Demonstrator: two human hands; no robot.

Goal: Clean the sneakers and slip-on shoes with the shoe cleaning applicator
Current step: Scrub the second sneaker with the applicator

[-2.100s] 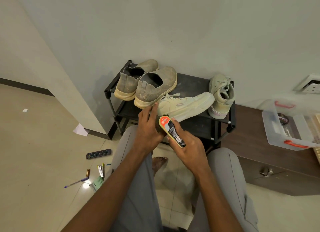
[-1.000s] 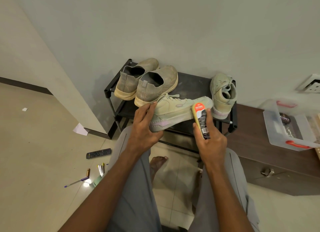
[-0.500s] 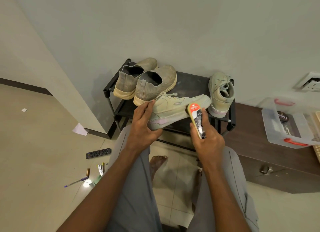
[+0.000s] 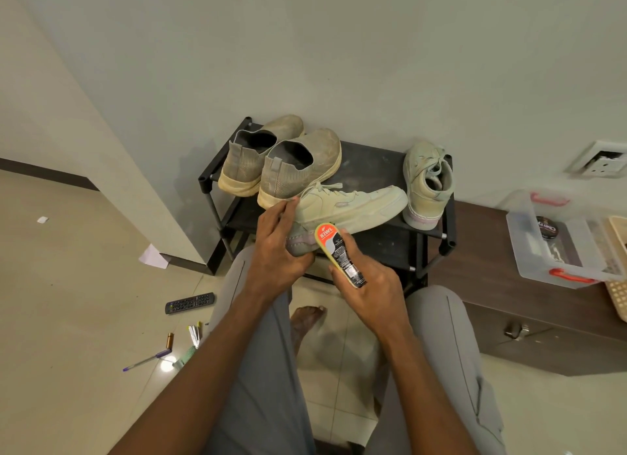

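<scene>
Here, a pale laced sneaker (image 4: 342, 207) is held by its heel in the curled left hand (image 4: 276, 247) over the front edge of the black shoe rack (image 4: 373, 164). The Kiwi applicator (image 4: 339, 254) is gripped by the right hand (image 4: 369, 292) against that heel. Two slip-on shoes (image 4: 278, 163) are kept at the rack's left rear corner, the other sneaker (image 4: 427, 183) at its right edge.

Pale wall (image 4: 339, 47), glossy cream tile floor (image 4: 68, 285), black rack (image 4: 373, 166) against it, brown cabinet (image 4: 509, 319) beside.
</scene>
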